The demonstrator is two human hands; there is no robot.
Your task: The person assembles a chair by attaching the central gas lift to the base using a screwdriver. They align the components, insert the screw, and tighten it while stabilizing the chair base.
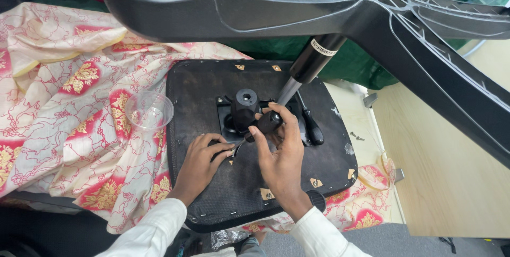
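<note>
An upturned black chair seat (255,182) lies on a patterned cloth, its black metal tilt mechanism (244,109) bolted at the middle. My right hand (280,153) grips the black handle of a screwdriver (264,124), whose tip points down-left at the mechanism plate. My left hand (201,160) rests on the seat beside the plate, fingertips pinched at the screwdriver's tip. A gas lift cylinder (308,68) rises from the mechanism to the black star base (319,7) overhead.
A second black-handled screwdriver (312,127) lies on the seat to the right. A clear plastic cup (149,110) sits on the red and cream cloth (64,103) to the left. Loose screws (356,137) lie on the light wooden floor (441,172). Green cloth hangs behind.
</note>
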